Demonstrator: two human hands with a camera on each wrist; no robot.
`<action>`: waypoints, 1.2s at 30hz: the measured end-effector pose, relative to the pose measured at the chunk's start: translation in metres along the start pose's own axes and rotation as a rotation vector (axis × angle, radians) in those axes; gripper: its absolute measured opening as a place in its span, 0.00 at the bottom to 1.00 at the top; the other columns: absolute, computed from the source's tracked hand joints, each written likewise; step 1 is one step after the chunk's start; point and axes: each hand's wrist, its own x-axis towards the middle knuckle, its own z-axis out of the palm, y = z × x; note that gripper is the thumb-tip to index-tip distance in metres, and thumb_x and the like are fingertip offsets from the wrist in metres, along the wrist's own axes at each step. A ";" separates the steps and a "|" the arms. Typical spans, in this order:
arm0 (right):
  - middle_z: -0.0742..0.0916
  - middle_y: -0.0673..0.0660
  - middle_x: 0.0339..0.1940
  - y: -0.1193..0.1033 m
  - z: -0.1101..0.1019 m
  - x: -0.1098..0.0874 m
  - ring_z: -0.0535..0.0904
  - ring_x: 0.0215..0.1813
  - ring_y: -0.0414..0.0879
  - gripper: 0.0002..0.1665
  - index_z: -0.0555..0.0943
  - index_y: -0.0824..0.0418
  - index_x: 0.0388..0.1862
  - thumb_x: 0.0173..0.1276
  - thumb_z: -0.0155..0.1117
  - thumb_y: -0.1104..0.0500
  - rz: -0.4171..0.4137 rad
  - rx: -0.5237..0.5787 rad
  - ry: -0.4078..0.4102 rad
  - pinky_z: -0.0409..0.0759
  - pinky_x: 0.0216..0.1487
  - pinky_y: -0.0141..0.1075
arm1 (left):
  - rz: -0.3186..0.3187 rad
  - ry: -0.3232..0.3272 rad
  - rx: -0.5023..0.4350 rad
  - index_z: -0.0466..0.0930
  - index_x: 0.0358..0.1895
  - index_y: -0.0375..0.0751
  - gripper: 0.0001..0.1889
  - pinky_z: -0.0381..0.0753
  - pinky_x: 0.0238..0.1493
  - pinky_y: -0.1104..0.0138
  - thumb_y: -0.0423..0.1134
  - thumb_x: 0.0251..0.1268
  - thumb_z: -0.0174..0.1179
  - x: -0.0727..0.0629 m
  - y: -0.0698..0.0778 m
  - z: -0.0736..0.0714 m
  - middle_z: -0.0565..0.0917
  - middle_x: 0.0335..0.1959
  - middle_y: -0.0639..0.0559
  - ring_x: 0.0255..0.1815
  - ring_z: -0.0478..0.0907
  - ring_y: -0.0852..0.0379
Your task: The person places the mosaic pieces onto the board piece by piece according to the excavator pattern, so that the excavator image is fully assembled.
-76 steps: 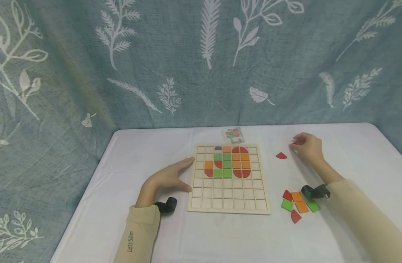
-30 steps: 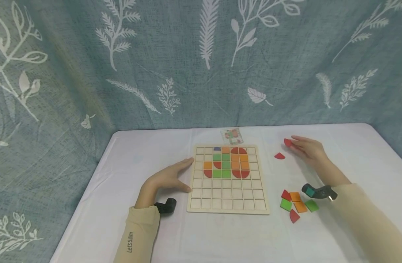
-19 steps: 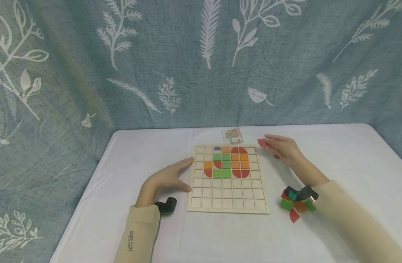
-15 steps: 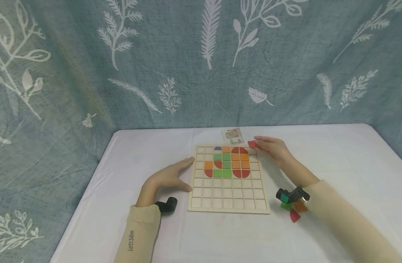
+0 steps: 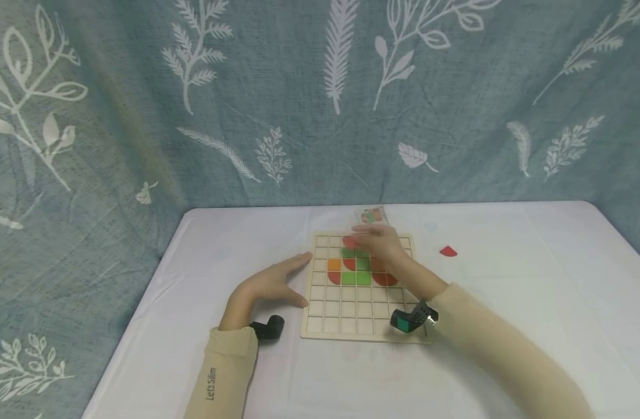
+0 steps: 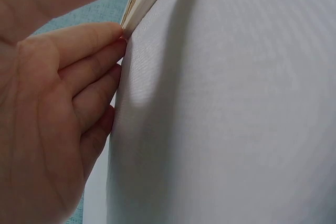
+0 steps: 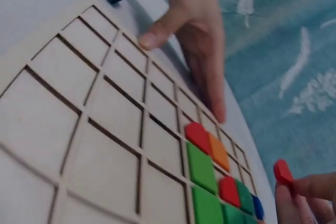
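The right hand (image 5: pixel 380 243) reaches in from the lower right of the head view to the board's upper part, its grip grasping a red quarter-circle tile (image 5: pixel 348 242) between thumb and fingers. That tile is just above centre of the frame, over the top rows of the wooden grid board (image 5: pixel 346 324). At the lower right of the right wrist view, it shows lifted clear of the board.

The left hand (image 5: pixel 267 288), left of centre, has a released grip: thumb and fingers are spread apart, the tips against the board's left edge. In the left wrist view its palm fills the left side, with fingertips meeting the board's edge near the upper left.

Seated in the cells are an orange square (image 5: pixel 334 265) at the left of the group, green squares (image 5: pixel 363 278) and red quarter-circles, two of them (image 5: pixel 385 279) below the right forearm. A blue piece (image 7: pixel 257 206) shows near the bottom right of the right wrist view. The right hand and forearm hide part of the pattern.

A patterned card (image 5: pixel 372 215) lies above the board's top edge, partly covered by the right hand. A loose red tile (image 5: pixel 448 251) lies right of centre on the white worktop (image 5: pixel 550 279), apart from the board.
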 end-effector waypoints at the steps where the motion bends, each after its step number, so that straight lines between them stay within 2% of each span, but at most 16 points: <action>1: 0.80 0.66 0.55 0.001 0.004 0.001 0.81 0.49 0.49 0.22 0.75 0.71 0.56 0.63 0.61 0.64 -0.014 -0.016 0.005 0.78 0.54 0.38 | 0.000 0.002 -0.001 0.52 0.72 0.45 0.53 0.48 0.72 0.51 0.44 0.38 0.74 0.000 0.000 0.000 0.52 0.73 0.45 0.74 0.45 0.46; 4: 0.82 0.67 0.51 0.005 0.014 0.003 0.82 0.48 0.50 0.21 0.77 0.72 0.53 0.61 0.62 0.65 -0.049 -0.034 0.037 0.80 0.51 0.38 | -0.005 0.000 -0.012 0.52 0.72 0.46 0.53 0.48 0.72 0.51 0.44 0.38 0.74 0.000 -0.001 0.001 0.52 0.73 0.46 0.74 0.45 0.46; 8: 0.85 0.66 0.43 0.008 0.022 0.005 0.84 0.40 0.46 0.18 0.80 0.70 0.48 0.58 0.65 0.66 -0.079 -0.079 0.092 0.82 0.44 0.35 | 0.008 -0.001 -0.014 0.52 0.72 0.45 0.54 0.48 0.72 0.51 0.44 0.39 0.74 0.000 -0.002 0.001 0.52 0.73 0.46 0.74 0.45 0.46; 12: 0.87 0.63 0.38 0.008 0.029 0.005 0.84 0.36 0.46 0.14 0.83 0.68 0.43 0.56 0.66 0.65 -0.113 -0.202 0.118 0.81 0.36 0.32 | 0.015 0.001 -0.010 0.52 0.72 0.44 0.53 0.48 0.72 0.51 0.44 0.39 0.74 0.000 -0.003 0.000 0.52 0.73 0.45 0.74 0.45 0.46; 18: 0.87 0.59 0.34 0.009 0.036 0.004 0.83 0.37 0.48 0.09 0.84 0.64 0.36 0.54 0.66 0.65 -0.194 -0.341 0.124 0.81 0.38 0.35 | 0.008 0.001 -0.015 0.52 0.72 0.45 0.53 0.48 0.72 0.51 0.45 0.38 0.74 0.000 -0.002 0.001 0.53 0.73 0.45 0.74 0.46 0.46; 28: 0.87 0.60 0.29 0.015 0.035 0.007 0.82 0.34 0.52 0.04 0.83 0.67 0.29 0.53 0.64 0.69 -0.495 -0.530 0.145 0.81 0.39 0.41 | 0.024 0.008 -0.014 0.52 0.72 0.44 0.53 0.48 0.72 0.51 0.44 0.39 0.74 -0.001 -0.002 0.001 0.53 0.73 0.45 0.74 0.46 0.46; 36: 0.87 0.59 0.31 0.012 0.036 0.004 0.83 0.35 0.50 0.06 0.83 0.66 0.32 0.54 0.62 0.70 -0.534 -0.646 0.073 0.82 0.38 0.39 | 0.010 0.008 -0.014 0.52 0.72 0.45 0.54 0.48 0.72 0.51 0.45 0.37 0.74 0.000 -0.003 0.002 0.53 0.73 0.46 0.74 0.46 0.46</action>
